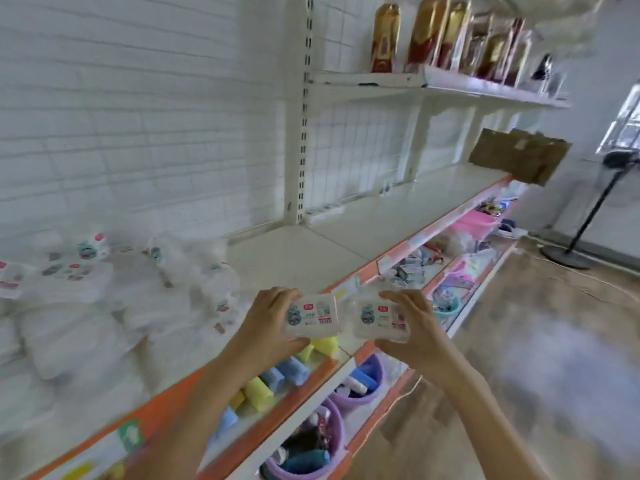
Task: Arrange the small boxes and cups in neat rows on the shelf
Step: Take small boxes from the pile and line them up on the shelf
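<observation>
My left hand [266, 327] grips a small clear box with a white label [313, 315], thumb below and fingers over its top. My right hand [414, 327] grips a second box of the same kind [379, 318] right beside it. Both boxes hang just in front of the orange front edge of the white shelf [346, 244]. On the left part of that shelf lies a blurred heap of white packs and boxes [104, 299] with similar labels.
The shelf's right stretch is bare up to a cardboard box [519, 159] at its far end. Bottles in red and gold [433, 36] stand on the upper shelf. Lower shelves hold coloured sponges [273, 379] and purple baskets [363, 379]. A fan stand [585, 230] is on the floor.
</observation>
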{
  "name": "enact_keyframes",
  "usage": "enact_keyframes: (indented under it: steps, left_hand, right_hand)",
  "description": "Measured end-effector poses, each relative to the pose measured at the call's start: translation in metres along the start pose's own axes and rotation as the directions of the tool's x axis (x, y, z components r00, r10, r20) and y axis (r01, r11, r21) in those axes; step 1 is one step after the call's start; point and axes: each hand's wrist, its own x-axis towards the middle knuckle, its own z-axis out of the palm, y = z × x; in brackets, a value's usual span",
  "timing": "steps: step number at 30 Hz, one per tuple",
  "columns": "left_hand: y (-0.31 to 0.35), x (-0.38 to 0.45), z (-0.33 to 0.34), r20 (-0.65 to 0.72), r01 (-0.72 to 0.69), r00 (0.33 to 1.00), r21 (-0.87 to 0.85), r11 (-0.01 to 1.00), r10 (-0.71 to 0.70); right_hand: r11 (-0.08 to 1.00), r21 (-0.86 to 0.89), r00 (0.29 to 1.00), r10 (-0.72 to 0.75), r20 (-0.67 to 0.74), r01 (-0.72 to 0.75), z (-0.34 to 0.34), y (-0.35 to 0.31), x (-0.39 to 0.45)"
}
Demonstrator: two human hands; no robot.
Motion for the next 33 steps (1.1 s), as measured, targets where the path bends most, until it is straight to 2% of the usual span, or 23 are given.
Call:
enact_keyframes:
  steps: [4,10,14,24,29,33]
  left_hand:
    - [0.041,0.035,0.072,0.089,-0.004,0.996,0.008,1.0,0.003]
    - [0.094,0.079,0.148,0.153,-0.039,0.988,0.008,0.999,0.037]
    - [0.119,0.114,0.19,0.218,-0.038,0.975,-0.005,0.999,0.038]
    - [0.139,0.232,0.299,0.283,-0.173,0.947,0.045,0.984,0.154]
    - [0.137,0.314,0.348,0.286,-0.161,0.946,0.001,0.987,0.154]
    - [0.13,0.379,0.365,0.239,-0.119,0.963,-0.026,0.993,0.121]
  right_hand:
    - [0.992,-0.001,0.992,0.126,-0.018,-0.126,-0.041,0.083,-0.039]
    - [0.975,0.025,0.968,0.221,-0.116,-0.22,-0.087,0.164,-0.078]
    - [0.971,0.027,0.966,0.24,-0.095,-0.238,-0.107,0.208,-0.076]
    - [0.944,-0.007,0.939,0.328,-0.101,-0.331,-0.142,0.319,-0.008]
    - [0.933,-0.044,0.931,0.352,-0.099,-0.357,-0.166,0.388,0.061]
    - [0.958,-0.035,0.957,0.283,-0.066,-0.286,-0.177,0.424,0.132]
